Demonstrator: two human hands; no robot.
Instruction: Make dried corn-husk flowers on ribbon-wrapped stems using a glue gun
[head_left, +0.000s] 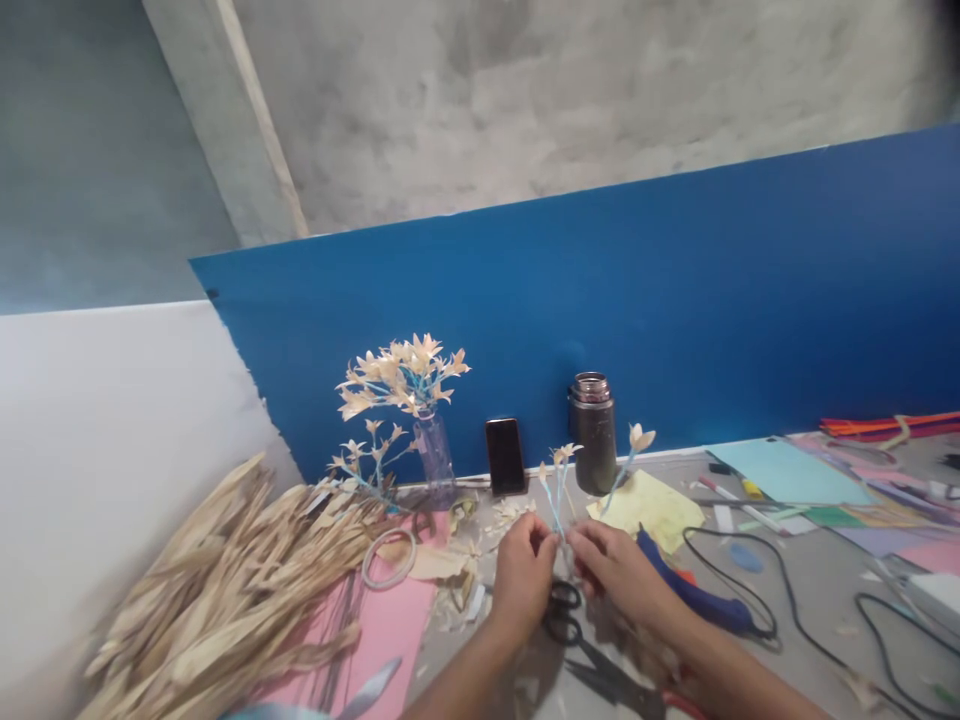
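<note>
Between my two hands rise several small cream flowers on pale-blue wrapped stems [556, 505]. My left hand [521, 572] is closed, pinching the lower ends of these stems between thumb and fingers. Close against it, my right hand [616, 570] is closed on the same stems from the other side; its fingertips are partly hidden. Another flower, a cream bud [640, 438] on a blue stem, leans up behind my right hand, and whether that hand holds it I cannot tell. Black-handled scissors [564, 612] lie on the table below my hands.
Dried corn husks [217, 590] pile up at left beside pink paper [382, 640] and a tape ring [388, 558]. A vase [433, 455] of flowers, a phone [505, 456] and an uncapped flask [592, 435] stand behind. A blue glue gun [697, 595] and cables lie right.
</note>
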